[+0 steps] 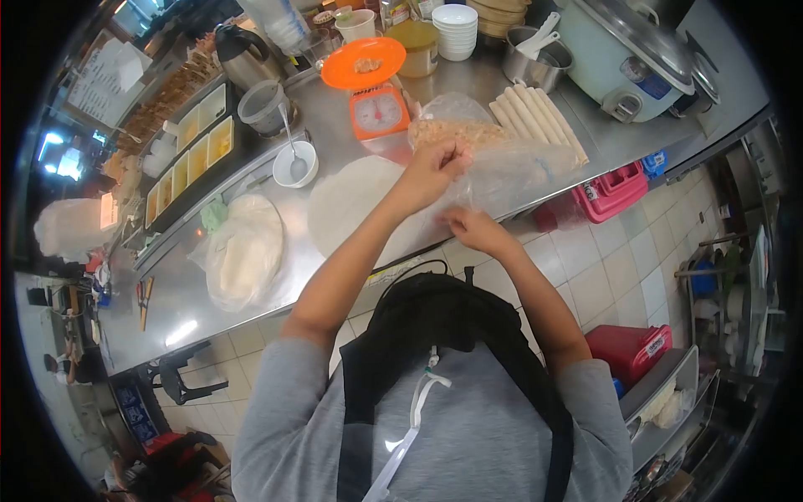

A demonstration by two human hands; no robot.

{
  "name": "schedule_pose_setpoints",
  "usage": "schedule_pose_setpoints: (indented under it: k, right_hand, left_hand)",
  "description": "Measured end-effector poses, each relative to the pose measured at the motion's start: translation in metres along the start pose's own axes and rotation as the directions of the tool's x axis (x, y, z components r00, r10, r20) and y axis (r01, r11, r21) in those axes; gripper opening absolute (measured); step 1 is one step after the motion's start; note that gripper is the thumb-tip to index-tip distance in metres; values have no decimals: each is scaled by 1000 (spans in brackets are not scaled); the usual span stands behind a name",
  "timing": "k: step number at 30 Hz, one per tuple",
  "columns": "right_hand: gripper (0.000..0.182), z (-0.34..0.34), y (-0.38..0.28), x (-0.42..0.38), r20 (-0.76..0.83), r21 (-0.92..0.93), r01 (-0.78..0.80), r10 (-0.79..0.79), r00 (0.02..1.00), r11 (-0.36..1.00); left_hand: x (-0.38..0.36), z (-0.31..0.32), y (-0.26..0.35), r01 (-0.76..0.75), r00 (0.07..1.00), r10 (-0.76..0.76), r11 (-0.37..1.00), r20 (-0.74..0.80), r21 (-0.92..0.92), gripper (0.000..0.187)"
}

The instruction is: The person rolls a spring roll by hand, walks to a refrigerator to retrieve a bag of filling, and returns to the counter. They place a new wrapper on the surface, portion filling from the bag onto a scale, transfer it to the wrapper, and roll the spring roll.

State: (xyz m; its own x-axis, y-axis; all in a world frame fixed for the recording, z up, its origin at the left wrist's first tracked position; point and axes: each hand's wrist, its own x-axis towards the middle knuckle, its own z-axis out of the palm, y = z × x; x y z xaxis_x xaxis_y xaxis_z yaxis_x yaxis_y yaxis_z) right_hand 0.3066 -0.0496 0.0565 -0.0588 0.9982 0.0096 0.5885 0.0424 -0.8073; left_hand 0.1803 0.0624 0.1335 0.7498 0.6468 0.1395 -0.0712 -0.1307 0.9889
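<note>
A clear plastic bag (523, 163) with crumbly, pale orange filling (458, 132) lies on the steel counter. My left hand (437, 170) is closed at the near side of this bag, its fingers curled on the plastic. Lower, at the counter's front edge, my right hand (473, 229) has its fingers pinched together close to the bag's hanging edge; what they hold is hidden. A round white wrapper sheet (347, 205) lies flat under my left forearm. Behind the bag, several pale rolls (539, 121) are lined up side by side.
An orange scale (378, 113) stands behind the sheet, with an orange plate (364, 63) on top. To the left are a white bowl (295, 165) with a spoon and bagged wrappers (242, 255). A rice cooker (627, 63) and a metal pot (539, 58) stand back right.
</note>
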Motion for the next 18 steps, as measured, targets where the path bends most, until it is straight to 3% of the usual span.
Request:
schedule_pose_setpoints:
  k: [2,4,5,6,8,9,10,12,14,16,18]
  right_hand:
    - [30,-19,-1,-20,135,-451,-77,153,979,889]
    - [30,-53,21,-76,-109,-341,-235,210,972,910]
    - [31,-77,6,-104,-141,-346,-419,395,908,839]
    - [36,-89,35,-140,-214,-383,-407,349,912,829]
    - [37,-108,16,-146,-221,-403,-491,438,871,773]
    - [35,-104,2,-131,-271,-104,-456,416,868,884]
    - [34,-95,-10,-114,-325,204,-360,410,852,910]
    - [28,-63,-27,-70,-223,681,-251,522,823,688]
    - [24,-28,13,-36,-149,834,-163,500,853,527]
    - [23,-7,43,-38,-193,802,-191,547,814,567]
    - [22,0,55,-52,-237,769,-231,601,763,596]
  left_hand:
    - [-13,1,1,50,999,-50,996,8,75,11]
    - [-25,0,-5,69,997,-67,993,-30,94,12]
    - [-30,0,-6,63,995,-57,996,-82,69,11]
    - [-35,2,-9,62,989,-56,997,-135,44,10]
    - [-39,9,-16,32,985,-29,999,-173,13,9]
    - [-40,14,-17,1,979,-3,1000,-203,-7,8]
    - [-40,20,-18,0,979,-1,1000,-205,-7,8]
    - [-42,32,-18,31,992,-27,999,-120,35,6]
    - [-49,40,-20,72,994,-68,996,-84,45,6]
    - [-44,32,-25,113,993,-110,991,-44,67,6]
    - [-31,15,-27,95,987,-128,955,-101,-283,6]
